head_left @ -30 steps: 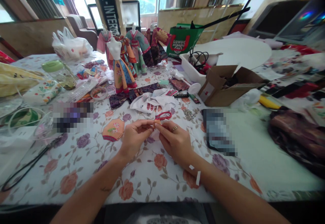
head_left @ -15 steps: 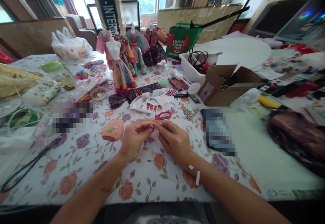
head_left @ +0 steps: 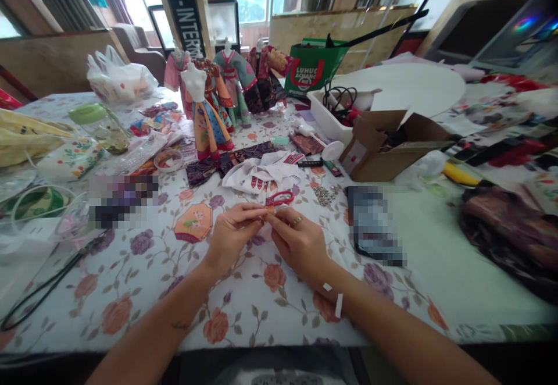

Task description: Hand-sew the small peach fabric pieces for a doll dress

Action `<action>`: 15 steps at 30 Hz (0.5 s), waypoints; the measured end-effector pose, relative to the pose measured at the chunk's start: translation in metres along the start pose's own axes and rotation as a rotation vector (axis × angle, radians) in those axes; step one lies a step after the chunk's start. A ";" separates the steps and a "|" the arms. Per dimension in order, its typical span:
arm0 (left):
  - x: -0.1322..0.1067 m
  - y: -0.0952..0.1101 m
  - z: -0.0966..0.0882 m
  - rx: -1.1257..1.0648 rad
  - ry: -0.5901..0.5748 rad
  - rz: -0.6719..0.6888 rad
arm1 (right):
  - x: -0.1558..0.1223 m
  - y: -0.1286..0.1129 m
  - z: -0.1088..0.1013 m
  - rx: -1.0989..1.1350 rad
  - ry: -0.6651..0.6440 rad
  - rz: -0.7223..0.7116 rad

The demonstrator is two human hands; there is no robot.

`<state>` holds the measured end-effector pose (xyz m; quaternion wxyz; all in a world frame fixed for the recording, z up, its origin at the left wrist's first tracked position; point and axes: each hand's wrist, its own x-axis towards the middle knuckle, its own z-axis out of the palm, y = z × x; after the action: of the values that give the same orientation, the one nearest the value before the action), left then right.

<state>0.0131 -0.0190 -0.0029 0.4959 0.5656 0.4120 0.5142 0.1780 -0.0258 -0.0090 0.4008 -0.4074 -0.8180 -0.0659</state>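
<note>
My left hand [head_left: 231,231] and my right hand [head_left: 300,236] meet fingertip to fingertip above the flowered tablecloth. Both are closed in a pinch on a small piece of orange fabric [head_left: 270,210], mostly hidden by the fingers. To the left of my left hand lies an orange embroidered fabric piece [head_left: 194,223] with a dark red hem. Just beyond the fingertips are red-handled scissors [head_left: 281,198], their blades out of sight. Behind them sits a crumpled white printed cloth or bag [head_left: 259,174].
Small dress forms in robes [head_left: 204,120] stand at the back. A cardboard box [head_left: 370,152], a white bin [head_left: 329,120] and a green bag [head_left: 311,71] are at right. Small beads [head_left: 325,194] lie near a blurred-out dark object [head_left: 377,225]. A lidded jar [head_left: 102,129] stands left.
A little more of the orange fabric shows between my fingertips. Both hands stay in nearly the same place, and the view has shifted very slightly.
</note>
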 end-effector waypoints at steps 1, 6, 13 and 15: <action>0.000 0.000 0.000 -0.006 -0.007 -0.008 | 0.000 0.000 0.000 -0.004 -0.001 -0.003; 0.001 0.000 -0.001 -0.014 -0.022 -0.033 | 0.000 0.000 0.001 -0.003 -0.011 -0.007; 0.001 0.003 0.000 -0.064 -0.036 -0.045 | -0.001 0.001 0.001 0.003 -0.018 -0.002; 0.000 0.002 0.000 -0.076 -0.034 -0.057 | -0.002 0.002 0.001 -0.009 -0.009 -0.006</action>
<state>0.0128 -0.0190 -0.0009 0.5384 0.5429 0.3998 0.5055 0.1790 -0.0251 -0.0116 0.3952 -0.4068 -0.8207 -0.0689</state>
